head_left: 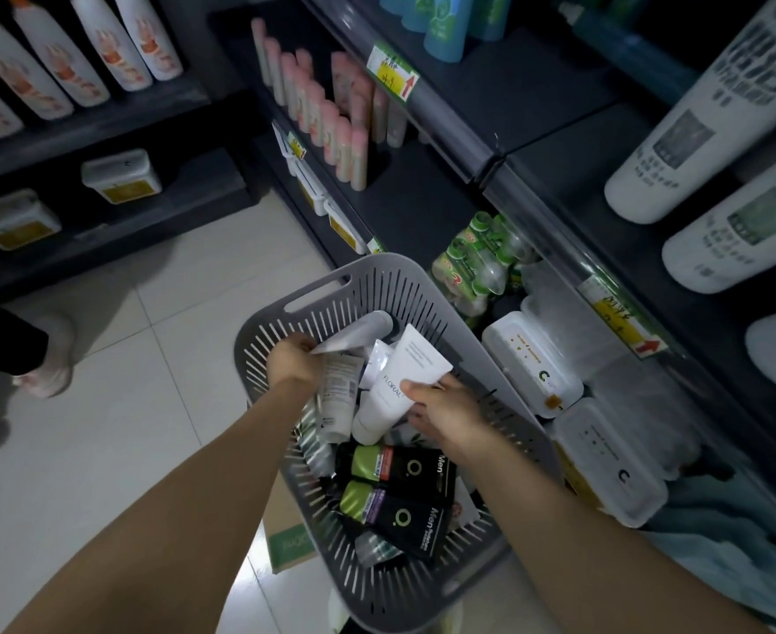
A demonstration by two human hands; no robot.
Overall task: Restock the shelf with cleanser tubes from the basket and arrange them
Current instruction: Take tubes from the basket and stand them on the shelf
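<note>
Left hand (292, 359) pinches a grey tube (340, 391), right hand (445, 404) grips the white tube (399, 382); lift both straight up, clear of the basket (377, 259).

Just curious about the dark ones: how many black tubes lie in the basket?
2. One black tube lies just below the right hand, the second black tube beside it, nearer the camera. Others may be hidden underneath.

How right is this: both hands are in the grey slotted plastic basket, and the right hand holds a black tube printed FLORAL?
Wrong colour: the head view shows the right hand holding a white plastic tube printed FLORAL, not black. Both hands are in the grey slotted plastic basket; the left hand grips a pale small-print tube.
</note>
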